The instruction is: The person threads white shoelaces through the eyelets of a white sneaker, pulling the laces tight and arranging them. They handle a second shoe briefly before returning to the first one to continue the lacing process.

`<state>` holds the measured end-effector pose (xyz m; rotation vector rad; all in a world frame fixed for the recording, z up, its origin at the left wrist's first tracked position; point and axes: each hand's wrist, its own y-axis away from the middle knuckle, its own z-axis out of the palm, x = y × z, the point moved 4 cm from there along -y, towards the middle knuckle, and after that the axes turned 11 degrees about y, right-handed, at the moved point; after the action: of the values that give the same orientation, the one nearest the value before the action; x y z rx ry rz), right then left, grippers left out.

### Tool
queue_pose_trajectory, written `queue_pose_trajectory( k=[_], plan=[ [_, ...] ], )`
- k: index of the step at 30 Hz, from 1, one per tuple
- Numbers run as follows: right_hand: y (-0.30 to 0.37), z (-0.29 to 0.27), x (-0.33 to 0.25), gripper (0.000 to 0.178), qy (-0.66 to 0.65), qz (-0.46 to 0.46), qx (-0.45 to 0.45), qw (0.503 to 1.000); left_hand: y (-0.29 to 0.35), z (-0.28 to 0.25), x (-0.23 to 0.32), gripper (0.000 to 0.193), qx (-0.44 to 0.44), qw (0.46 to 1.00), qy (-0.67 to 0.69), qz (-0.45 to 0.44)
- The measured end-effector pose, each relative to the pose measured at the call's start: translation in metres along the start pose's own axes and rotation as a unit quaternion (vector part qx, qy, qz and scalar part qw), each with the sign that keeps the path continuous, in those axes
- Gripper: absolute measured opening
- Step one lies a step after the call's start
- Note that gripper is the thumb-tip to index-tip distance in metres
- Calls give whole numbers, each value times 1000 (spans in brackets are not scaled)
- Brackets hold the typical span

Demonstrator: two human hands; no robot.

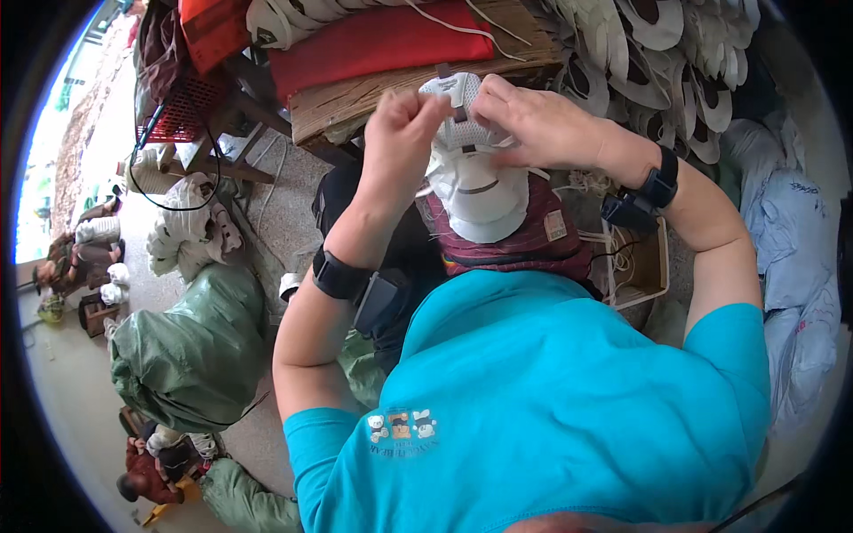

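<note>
A white mesh shoe upper [461, 135] lies over my lap, its tongue pointing away from me. More white upper material [484, 206] sits nearer my body, on a maroon striped cloth [555, 253]. Raised at the upper's left side, my left hand [404, 120] is closed in a pinch and slightly blurred; anything between its fingertips is too small to make out. My right hand [538, 124] curls around the upper's right edge, gripping it with the fingers bent and the thumb lower down.
Ahead stands a wooden bench [346, 107] with red cloth [382, 58] and white laces. White uppers [640, 53] hang in bunches at far right. A crate [644, 266] holds cords. Green sacks [191, 346] and bundled uppers [187, 222] lie at left; pale sacks [791, 249] line the right.
</note>
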<state>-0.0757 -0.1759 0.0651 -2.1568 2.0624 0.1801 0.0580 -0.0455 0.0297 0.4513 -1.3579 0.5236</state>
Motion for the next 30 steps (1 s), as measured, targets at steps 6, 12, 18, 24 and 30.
queue_pose_trajectory(
  k=[6,12,18,24,30],
  plan=[
    [-4,0,19,45,-100,-44,-85,990,8,25,8,17,-26,987,-151,48],
    [-2,1,27,40,-196,-71,-94,973,14,35,-8,15,-85,967,-225,87],
    [1,7,29,38,-215,-75,-62,972,15,40,0,19,-126,932,-323,101],
    [-1,15,31,35,-204,-64,-26,976,21,41,-4,20,-149,908,-370,128],
    [5,20,20,33,-164,6,28,986,17,41,0,19,-165,911,-363,107]
  ],
)
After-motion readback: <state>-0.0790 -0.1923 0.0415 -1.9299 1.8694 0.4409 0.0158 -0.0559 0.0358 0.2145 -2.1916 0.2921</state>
